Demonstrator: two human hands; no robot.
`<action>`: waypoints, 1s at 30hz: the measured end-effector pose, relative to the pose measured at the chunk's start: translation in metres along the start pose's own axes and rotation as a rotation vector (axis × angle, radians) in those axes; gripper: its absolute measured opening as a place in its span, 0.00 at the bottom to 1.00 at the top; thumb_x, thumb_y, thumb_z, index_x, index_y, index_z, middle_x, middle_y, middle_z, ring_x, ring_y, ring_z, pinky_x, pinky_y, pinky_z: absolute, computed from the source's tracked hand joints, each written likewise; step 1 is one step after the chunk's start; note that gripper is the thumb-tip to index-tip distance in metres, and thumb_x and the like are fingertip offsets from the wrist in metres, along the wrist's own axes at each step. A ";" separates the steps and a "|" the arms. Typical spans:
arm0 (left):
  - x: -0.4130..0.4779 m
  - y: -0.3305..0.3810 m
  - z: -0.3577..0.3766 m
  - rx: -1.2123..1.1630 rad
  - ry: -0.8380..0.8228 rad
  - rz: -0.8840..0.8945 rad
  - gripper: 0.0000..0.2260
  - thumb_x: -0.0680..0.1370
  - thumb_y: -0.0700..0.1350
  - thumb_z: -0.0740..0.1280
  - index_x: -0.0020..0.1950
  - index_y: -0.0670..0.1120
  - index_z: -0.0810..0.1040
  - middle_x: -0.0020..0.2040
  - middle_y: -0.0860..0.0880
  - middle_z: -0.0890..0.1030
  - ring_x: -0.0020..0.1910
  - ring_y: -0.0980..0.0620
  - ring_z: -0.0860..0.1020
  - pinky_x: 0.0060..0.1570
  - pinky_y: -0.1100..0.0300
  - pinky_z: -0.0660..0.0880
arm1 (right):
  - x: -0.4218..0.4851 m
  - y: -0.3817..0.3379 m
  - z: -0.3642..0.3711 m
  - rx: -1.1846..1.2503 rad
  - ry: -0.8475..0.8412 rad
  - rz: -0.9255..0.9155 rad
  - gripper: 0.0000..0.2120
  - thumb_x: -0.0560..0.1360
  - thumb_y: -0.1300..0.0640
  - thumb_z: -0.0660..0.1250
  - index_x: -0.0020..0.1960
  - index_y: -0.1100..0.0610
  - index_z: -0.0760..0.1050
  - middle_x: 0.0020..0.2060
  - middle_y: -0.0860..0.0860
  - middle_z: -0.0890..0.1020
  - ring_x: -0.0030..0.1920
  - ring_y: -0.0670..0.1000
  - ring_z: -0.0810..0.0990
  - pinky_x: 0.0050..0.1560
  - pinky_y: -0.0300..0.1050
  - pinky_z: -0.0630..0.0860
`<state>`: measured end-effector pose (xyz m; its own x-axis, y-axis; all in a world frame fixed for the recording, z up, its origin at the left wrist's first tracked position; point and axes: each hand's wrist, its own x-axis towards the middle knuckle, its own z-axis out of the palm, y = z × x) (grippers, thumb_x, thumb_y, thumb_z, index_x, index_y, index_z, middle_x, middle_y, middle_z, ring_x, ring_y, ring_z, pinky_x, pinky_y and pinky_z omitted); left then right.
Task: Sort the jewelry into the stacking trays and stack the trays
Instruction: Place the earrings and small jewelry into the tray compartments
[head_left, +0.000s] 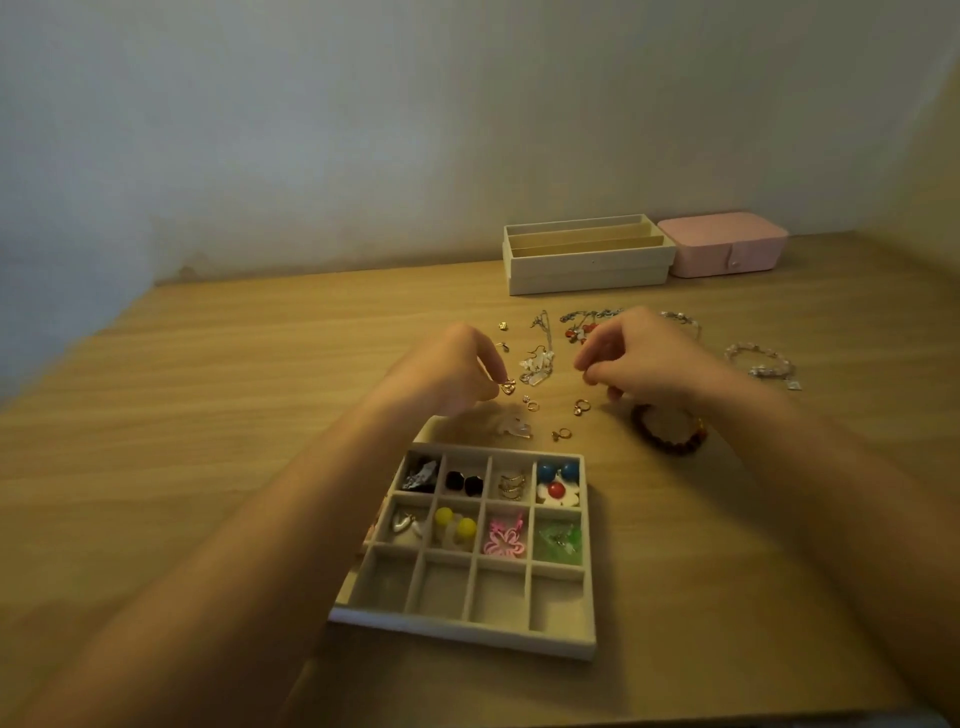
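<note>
Left hand (457, 369): fingers pinch a gold heart earring (508, 387).
Right hand (644, 358): fingers curled; any hold unclear.
Compartment tray (457, 631): near the desk's (208, 415) near edge, two far rows filled.
Long-slot trays (587, 273): stacked, far edge.

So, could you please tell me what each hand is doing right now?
Left hand: pinches a gold earring.
Right hand: fingers curled; whether it holds anything cannot be told.

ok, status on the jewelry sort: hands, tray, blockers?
Left hand pinches gold heart earring. Right hand fingers curled, grip unclear. Grid tray: eight cells filled, near row empty. Loose rings beyond tray; no obstruction seen.
</note>
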<state>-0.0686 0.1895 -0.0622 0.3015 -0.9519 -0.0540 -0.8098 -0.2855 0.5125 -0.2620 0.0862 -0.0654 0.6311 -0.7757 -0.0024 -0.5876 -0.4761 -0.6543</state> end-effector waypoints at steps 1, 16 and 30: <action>0.003 0.003 0.001 0.011 -0.005 0.011 0.10 0.77 0.39 0.72 0.43 0.55 0.80 0.43 0.56 0.78 0.45 0.55 0.79 0.48 0.57 0.78 | 0.002 0.002 -0.002 -0.009 0.007 -0.004 0.08 0.79 0.63 0.70 0.49 0.50 0.82 0.48 0.49 0.83 0.43 0.47 0.83 0.38 0.37 0.78; 0.017 0.015 0.018 0.144 -0.086 0.111 0.07 0.76 0.45 0.74 0.44 0.58 0.82 0.47 0.55 0.76 0.48 0.52 0.77 0.53 0.53 0.80 | 0.003 -0.003 0.009 -0.239 -0.196 -0.030 0.05 0.77 0.58 0.73 0.48 0.48 0.82 0.48 0.45 0.82 0.51 0.44 0.79 0.50 0.39 0.78; -0.005 0.012 0.010 -0.343 -0.044 0.133 0.06 0.82 0.43 0.66 0.55 0.49 0.82 0.47 0.50 0.85 0.42 0.56 0.81 0.39 0.63 0.77 | -0.003 -0.014 -0.001 0.211 -0.216 -0.048 0.05 0.78 0.62 0.71 0.51 0.53 0.82 0.46 0.50 0.86 0.45 0.48 0.85 0.43 0.39 0.82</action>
<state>-0.0850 0.1897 -0.0641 0.1768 -0.9842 -0.0004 -0.6224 -0.1121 0.7746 -0.2555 0.0947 -0.0553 0.7622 -0.6373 -0.1136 -0.4504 -0.3960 -0.8002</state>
